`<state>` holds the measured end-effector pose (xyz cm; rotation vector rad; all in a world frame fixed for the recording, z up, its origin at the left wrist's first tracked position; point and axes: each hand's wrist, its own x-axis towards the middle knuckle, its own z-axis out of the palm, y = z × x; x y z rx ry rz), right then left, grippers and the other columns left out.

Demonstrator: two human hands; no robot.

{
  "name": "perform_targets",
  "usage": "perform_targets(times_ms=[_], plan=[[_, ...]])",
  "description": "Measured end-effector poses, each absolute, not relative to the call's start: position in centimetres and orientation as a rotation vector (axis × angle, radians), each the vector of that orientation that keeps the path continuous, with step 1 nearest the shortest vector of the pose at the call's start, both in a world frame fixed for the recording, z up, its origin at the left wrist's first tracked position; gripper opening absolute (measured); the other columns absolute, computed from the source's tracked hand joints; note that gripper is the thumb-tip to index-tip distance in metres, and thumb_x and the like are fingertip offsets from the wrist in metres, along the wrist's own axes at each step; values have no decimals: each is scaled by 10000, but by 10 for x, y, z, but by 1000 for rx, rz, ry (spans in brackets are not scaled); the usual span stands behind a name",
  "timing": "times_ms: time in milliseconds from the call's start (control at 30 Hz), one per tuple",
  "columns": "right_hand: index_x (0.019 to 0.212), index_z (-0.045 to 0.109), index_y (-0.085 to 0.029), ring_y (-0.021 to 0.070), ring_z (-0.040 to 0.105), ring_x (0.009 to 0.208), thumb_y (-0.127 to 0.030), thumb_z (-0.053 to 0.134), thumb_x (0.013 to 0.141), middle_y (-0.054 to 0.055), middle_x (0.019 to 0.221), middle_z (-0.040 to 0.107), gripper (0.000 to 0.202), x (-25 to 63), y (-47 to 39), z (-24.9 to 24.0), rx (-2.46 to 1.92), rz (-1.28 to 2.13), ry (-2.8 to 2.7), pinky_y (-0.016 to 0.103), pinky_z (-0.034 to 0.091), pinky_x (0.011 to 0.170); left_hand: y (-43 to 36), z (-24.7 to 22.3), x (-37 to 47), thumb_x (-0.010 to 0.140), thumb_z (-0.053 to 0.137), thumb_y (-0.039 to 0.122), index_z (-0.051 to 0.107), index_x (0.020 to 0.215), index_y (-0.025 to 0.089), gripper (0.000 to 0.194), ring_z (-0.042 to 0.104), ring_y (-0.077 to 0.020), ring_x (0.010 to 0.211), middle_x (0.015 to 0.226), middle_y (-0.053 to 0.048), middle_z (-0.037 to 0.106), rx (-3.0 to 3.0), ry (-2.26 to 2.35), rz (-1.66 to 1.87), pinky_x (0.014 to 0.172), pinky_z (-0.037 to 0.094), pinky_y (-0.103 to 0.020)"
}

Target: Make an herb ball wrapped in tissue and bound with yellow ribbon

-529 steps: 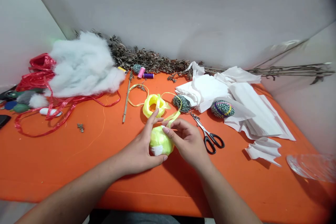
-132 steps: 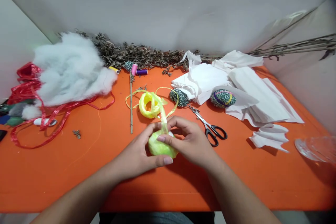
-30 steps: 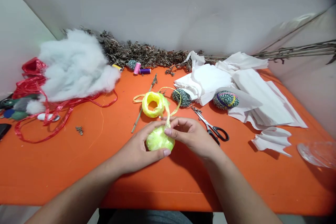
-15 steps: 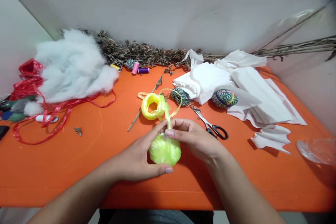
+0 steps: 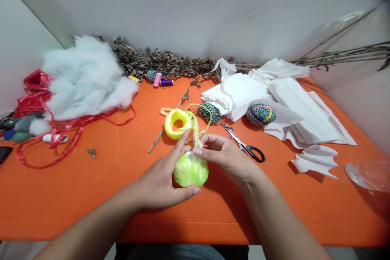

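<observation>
A round ball wrapped in yellow-green plastic ribbon (image 5: 191,171) is held just above the orange table (image 5: 91,195). My left hand (image 5: 163,178) curves around its left side, thumb along the bottom and fingers at the top. At the ball's upper edge, my right hand (image 5: 224,155) pinches the ribbon strand (image 5: 196,132) between thumb and fingers. That strand runs up to a yellow roll of plastic ribbon (image 5: 172,126) lying just beyond. Black-handled scissors (image 5: 243,145) lie right of the roll, partly behind my right hand.
White fibre stuffing (image 5: 87,79) and red ribbon (image 5: 79,130) lie at left. Thread spools (image 5: 157,79) stand near dried plants (image 5: 164,63) along the wall. At right are white paper sheets (image 5: 301,109), a yarn-wrapped ball (image 5: 261,114), dark yarn (image 5: 209,112) and a clear container (image 5: 367,176).
The ball has turned slightly in my hands and sits a little higher. My left fingers have straightened upward, and my right hand has shifted slightly, still pinching the strand.
</observation>
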<state>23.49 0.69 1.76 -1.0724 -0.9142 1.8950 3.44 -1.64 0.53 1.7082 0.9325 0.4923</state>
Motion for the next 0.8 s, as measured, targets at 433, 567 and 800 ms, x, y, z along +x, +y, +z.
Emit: perform_targets(times_ms=[433, 567, 800], plan=[[719, 632, -198, 107, 596, 649, -275, 889, 652, -36, 700, 644, 276, 238, 7, 16, -1026, 1857, -925, 230, 472, 602, -15, 1, 35, 794, 757, 294, -113, 1551, 360, 1155, 387, -309, 1422, 1570, -130, 372, 1666, 957, 439, 1140, 338, -515], [797, 673, -188, 133, 664, 727, -290, 886, 661, -1, 764, 716, 273, 240, 9, 14, -994, 1962, -872, 261, 513, 700, -15, -2, 35, 788, 762, 310, -35, 1566, 345, 1114, 327, -334, 1456, 1593, -137, 332, 1689, 949, 437, 1158, 315, -519], [754, 664, -192, 122, 639, 669, -277, 901, 633, -16, 728, 698, 279, 239, 9, 12, -1038, 1895, -882, 255, 502, 640, -16, -4, 32, 796, 760, 317, -94, 1557, 355, 1145, 361, -345, 1435, 1583, -141, 348, 1777, 917, 425, 1141, 341, -524]])
